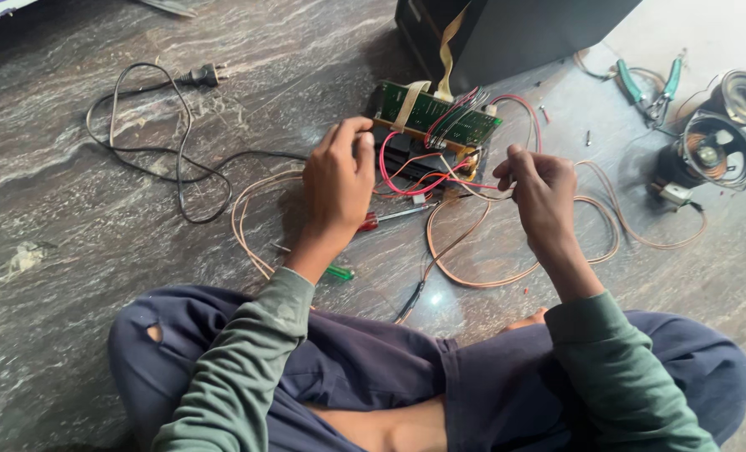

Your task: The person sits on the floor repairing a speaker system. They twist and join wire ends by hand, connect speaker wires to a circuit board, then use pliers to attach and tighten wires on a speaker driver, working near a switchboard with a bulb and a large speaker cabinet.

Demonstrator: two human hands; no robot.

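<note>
Wiring step under way. Left hand pinches a red wire beside the circuit board (on the floor); right hand pinches a thin wire. Next move needs steady alignment.

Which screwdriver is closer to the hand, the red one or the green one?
The red-handled screwdriver: it lies right beside the left hand, at the palm. The green-handled screwdriver lies lower, by the forearm.
</note>
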